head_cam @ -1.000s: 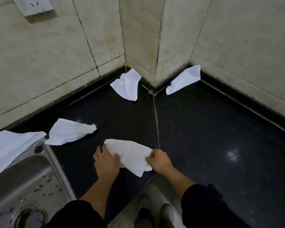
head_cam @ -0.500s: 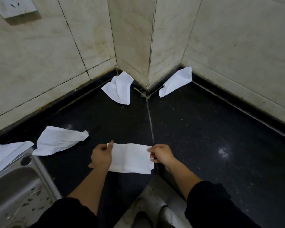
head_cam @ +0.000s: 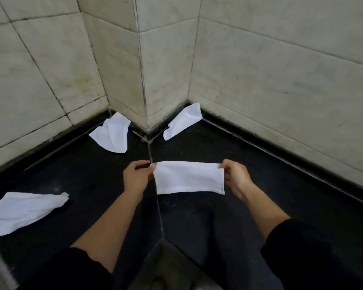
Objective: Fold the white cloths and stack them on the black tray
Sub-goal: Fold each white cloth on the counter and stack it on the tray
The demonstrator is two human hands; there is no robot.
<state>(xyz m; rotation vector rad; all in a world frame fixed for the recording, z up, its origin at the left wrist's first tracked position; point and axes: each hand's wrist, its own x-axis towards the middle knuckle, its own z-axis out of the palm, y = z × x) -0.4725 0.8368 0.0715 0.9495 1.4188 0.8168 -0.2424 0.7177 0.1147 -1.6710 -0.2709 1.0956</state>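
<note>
Got the white cloth stretched between my left hand and right hand, each pinching a top corner so it hangs flat above the black worktop for a clean fold. Half a second ago it was lower and closer to me; now it's lifted and pulled taut. Three loose cloths wait (no tray in sight, though).

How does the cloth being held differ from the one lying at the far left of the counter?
The held cloth is stretched into a neat rectangle; the far-left cloth lies crumpled in an uneven wedge. The held cloth hangs from its top corners, pinched by the left hand and right hand; the far-left cloth rests untouched on the black counter. Both are plain white.
</note>
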